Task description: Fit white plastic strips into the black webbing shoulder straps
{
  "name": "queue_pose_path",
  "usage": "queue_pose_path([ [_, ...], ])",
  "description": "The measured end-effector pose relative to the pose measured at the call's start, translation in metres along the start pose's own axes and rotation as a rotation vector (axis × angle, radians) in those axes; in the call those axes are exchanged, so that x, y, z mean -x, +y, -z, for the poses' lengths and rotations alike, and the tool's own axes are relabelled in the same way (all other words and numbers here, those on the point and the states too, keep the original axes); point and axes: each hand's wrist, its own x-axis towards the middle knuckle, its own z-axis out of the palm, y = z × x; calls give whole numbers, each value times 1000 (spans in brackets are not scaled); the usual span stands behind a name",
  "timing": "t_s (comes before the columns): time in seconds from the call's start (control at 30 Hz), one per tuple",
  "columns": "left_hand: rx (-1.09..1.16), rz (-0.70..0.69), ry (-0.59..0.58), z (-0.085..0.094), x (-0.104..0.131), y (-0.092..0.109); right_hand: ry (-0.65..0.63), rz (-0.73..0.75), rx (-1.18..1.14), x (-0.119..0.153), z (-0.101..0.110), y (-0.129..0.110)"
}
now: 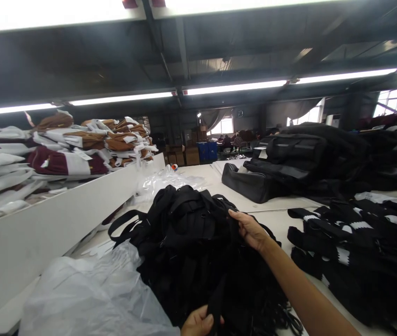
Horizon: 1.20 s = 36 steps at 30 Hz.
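A heap of black webbing straps (184, 233) lies on the table before me. At the bottom edge my left hand (198, 323) is closed, thumb on top, around one black strap (216, 298). Higher up, at the heap's right side, my right hand (251, 231) pinches black webbing between thumb and fingers. Whether both hands grip the same strap I cannot tell, since black lies against black. Left of the heap a crumpled translucent plastic bag (96, 289) touches it.
A white partition (61, 228) runs along the left, with wrapped brown and maroon bags (65, 161) piled behind it. Black bags (289, 158) are stacked at the back right. Nearer on the right are more black straps with white patches (352, 242). Clear plastic (166, 182) lies behind the heap.
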Motion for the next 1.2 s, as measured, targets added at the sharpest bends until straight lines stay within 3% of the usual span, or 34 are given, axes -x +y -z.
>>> queue_pose_path([
  [0.13,30,-20,-67,-4,4,-4,60,-22,210,8,-1,-14],
  [0.27,51,-56,-121,-12,11,-1,64,-62,422,23,-8,-9],
  [0.33,52,-73,-124,-16,13,1,105,-6,562,30,-14,-5],
  [0.47,45,-94,-102,-19,14,2,314,278,1079,32,-33,-2],
  [0.6,34,-92,-78,-20,14,3,319,199,1349,22,-52,0],
  [0.73,19,-88,-67,-22,16,5,338,77,1356,16,-55,-8],
  [0.9,14,-114,-68,-26,19,9,354,57,1248,34,-50,-45],
  [1.03,23,-142,-60,-27,18,10,273,131,1098,72,-77,-65],
  [1.2,8,-172,-24,-29,19,11,189,351,999,140,-115,-65],
])
